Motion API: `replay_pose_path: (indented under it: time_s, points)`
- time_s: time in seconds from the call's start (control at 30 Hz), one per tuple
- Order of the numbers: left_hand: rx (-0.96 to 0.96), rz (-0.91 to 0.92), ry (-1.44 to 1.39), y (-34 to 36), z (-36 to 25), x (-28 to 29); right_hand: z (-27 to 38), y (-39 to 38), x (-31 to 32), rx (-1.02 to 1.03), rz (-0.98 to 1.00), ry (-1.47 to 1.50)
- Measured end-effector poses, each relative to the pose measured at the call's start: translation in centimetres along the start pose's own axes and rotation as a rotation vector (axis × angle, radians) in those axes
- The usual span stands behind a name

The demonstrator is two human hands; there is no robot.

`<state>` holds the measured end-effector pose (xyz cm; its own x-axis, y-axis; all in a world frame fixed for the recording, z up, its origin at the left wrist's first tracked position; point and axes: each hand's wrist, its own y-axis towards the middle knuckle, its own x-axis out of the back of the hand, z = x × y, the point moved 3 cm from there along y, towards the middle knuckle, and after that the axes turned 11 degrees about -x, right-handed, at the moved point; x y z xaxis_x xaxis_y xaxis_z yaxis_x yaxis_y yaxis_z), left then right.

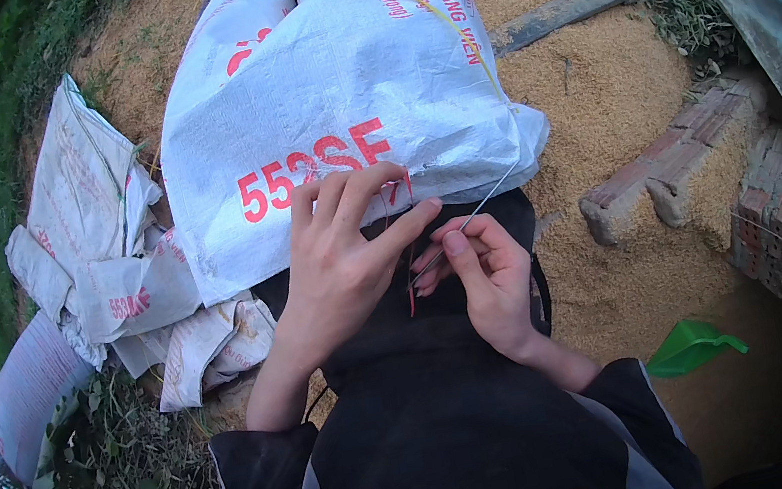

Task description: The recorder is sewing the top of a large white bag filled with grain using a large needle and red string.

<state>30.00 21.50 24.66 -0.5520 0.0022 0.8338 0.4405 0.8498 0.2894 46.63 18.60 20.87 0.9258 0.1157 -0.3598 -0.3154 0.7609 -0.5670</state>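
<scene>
A white woven sack (326, 82) with red print lies across my lap. In my right hand (494, 280) a long thin metal needle (486, 202) is pinched between thumb and fingers, its tip slanting up to the right over the sack's near edge. Red string (412, 300) hangs by the needle's lower end, and more of it runs up near the left fingertips. My left hand (337, 253) is over the sack's near edge, thumb and forefinger apart. The red string touches or passes close to its forefinger; I cannot tell which.
Several crumpled white sacks (137, 272) lie to the left beside grass. Light brown grainy husks (604, 81) cover the ground. To the right are brick blocks (672, 162), a grey plank (588, 4), a grey sheet (762, 17) and a green plastic piece (692, 347).
</scene>
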Motion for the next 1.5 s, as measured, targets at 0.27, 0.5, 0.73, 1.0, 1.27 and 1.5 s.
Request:
replay_pose_path:
  time_s: [0.27,0.5,0.73,1.0,1.27,1.5]
  points:
    - [0.042,0.052,0.050,-0.7,1.0,0.3,-1.1,-0.5,-0.6,-0.189,0.053,-0.089]
    - [0.126,-0.108,0.054,-0.3,1.4,-1.8,-0.8,0.2,-0.2,-0.264,0.026,-0.192]
    - [0.156,-0.077,0.056,2.0,2.1,-2.8,0.0,0.7,1.2,-0.200,-0.014,-0.371]
    - [0.187,-0.054,-0.092,2.0,2.7,-3.3,0.9,0.7,1.8,-0.174,-0.014,-0.461]
    - [0.250,-0.065,-0.111,1.5,2.8,-3.7,0.8,0.7,1.9,-0.180,-0.013,-0.468]
    - [0.171,-0.126,-0.022,1.0,2.4,-3.8,0.4,1.0,1.3,-0.218,-0.006,-0.370]
